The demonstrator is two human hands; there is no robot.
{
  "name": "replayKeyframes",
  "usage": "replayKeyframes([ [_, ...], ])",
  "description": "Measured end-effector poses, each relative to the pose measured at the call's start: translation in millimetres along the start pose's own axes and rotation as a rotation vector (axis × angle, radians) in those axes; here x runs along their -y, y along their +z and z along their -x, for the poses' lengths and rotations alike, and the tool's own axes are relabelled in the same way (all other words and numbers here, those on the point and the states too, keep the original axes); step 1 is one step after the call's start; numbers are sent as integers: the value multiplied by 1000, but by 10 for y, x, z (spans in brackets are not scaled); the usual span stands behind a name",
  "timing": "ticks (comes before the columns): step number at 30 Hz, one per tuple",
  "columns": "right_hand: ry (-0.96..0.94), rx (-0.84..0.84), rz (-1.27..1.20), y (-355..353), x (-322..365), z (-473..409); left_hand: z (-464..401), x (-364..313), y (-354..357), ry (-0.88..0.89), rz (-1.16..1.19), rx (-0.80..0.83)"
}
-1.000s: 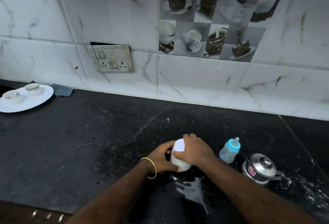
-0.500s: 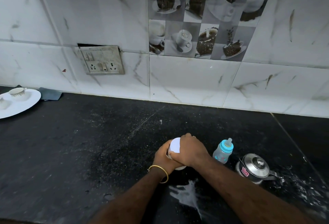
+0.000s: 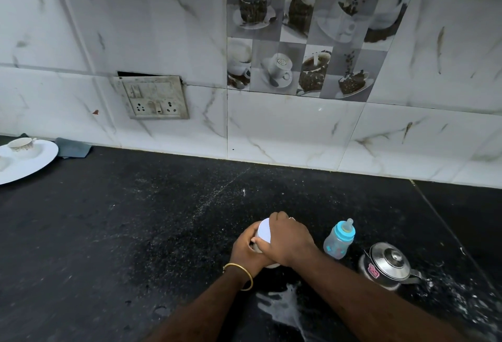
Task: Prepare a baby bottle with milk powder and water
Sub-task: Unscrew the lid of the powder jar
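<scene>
Black speckled stone counter (image 3: pixel 135 233), white spill at lower centre. Both hands work the small white lidded jar (image 3: pixel 264 233) at lower centre: left hand (image 3: pixel 248 246) wraps the body, right hand (image 3: pixel 289 238) curls over the lid. Looks like lid removal; brace the base, twist level. Clear baby bottle with blue teat cap (image 3: pixel 339 240) stands just right, beside the steel kettle (image 3: pixel 387 264).
</scene>
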State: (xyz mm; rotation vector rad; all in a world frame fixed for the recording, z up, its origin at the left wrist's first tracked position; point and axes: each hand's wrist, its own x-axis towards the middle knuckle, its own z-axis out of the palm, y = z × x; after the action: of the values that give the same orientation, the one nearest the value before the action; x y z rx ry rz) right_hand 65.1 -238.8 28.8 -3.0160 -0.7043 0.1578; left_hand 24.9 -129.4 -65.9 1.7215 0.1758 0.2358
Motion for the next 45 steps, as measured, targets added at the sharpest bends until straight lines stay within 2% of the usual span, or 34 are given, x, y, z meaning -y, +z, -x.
replayKeyframes([
  [8,-162,56,56,-77,-96,-13,29,-3,61,-1,32,-21],
  [13,-327,213,116,-248,-156,-56,3,9,12,-31,19,6],
  [16,-249,303,37,-330,-132,-68,-5,7,-5,-35,11,15],
  [19,-90,196,82,-353,-69,-56,-5,-1,-9,-40,22,34],
  [21,-111,226,37,-351,-60,-64,5,-23,-14,-33,17,36],
  [24,-153,357,-67,-360,-39,-47,9,-50,-24,-26,1,41],
  [26,-45,293,-35,-360,-14,-31,9,-48,-27,-42,11,46],
  [28,-43,233,6,-350,-16,-41,20,-51,-20,-45,12,45],
  [31,-120,330,-87,-360,-44,-21,30,-53,-23,-21,-15,36],
  [35,10,321,60,-347,-69,-8,26,-31,-33,-20,-18,36],
  [38,17,355,-44,-386,-133,-56,25,-16,-35,-23,-19,34],
  [45,-108,127,30,-297,-94,-15,38,-53,-44,-13,-69,46],
])
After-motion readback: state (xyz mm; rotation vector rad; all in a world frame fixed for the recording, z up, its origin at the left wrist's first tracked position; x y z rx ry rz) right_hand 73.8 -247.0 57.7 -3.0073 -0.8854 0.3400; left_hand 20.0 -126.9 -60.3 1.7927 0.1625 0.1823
